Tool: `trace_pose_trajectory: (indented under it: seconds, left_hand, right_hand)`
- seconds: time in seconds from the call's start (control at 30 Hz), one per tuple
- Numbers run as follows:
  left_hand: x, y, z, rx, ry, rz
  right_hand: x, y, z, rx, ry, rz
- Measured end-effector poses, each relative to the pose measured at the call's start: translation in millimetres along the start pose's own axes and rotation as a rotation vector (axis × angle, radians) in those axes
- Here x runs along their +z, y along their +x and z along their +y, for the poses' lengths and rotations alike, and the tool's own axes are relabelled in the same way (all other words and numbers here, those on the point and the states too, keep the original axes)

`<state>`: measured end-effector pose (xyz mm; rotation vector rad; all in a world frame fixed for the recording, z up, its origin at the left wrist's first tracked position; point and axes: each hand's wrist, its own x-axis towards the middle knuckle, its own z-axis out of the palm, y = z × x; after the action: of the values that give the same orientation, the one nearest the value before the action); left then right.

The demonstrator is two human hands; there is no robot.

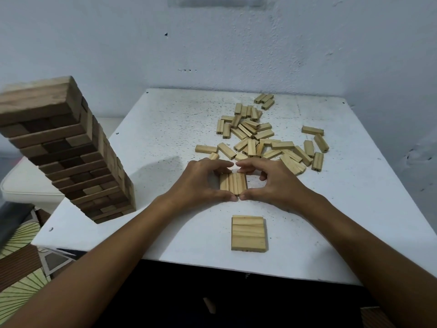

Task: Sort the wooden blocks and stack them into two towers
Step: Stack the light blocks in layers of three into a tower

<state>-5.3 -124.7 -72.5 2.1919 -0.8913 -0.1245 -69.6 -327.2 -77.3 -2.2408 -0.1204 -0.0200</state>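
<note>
Head view: left hand (201, 183) and right hand (275, 179) curl round a row of pale blocks (233, 184) on the white table (165, 129), thumbs at its near end, fingertips at its far end; loose pile (262, 138) beyond; dark tower (71, 152) left; flat layer (248, 233) near edge.

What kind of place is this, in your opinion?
Probably a room at home: a small white table against a rough painted wall, a patterned floor mat beside it, and game-style wooden blocks.
</note>
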Motion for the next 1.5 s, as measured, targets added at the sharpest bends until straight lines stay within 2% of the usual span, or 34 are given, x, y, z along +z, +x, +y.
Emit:
trace_pose_trajectory:
  seconds: [0.27,0.5,0.97,1.5]
  left_hand:
    - [-6,0,6,0.022,-0.046,-0.005]
    - [-13,-15,34,0.122,-0.089,0.021]
    - [7,-61,45,0.062,-0.108,-0.052]
    - [11,-67,46,0.053,-0.105,-0.067]
  right_hand:
    - [-9,-7,-13,-0.009,0.010,0.023]
    - [-26,-32,-35,-0.077,-0.037,0.059]
    - [-8,-86,-33,-0.026,-0.001,0.033]
    - [0,-92,-29,-0.008,0.002,0.028]
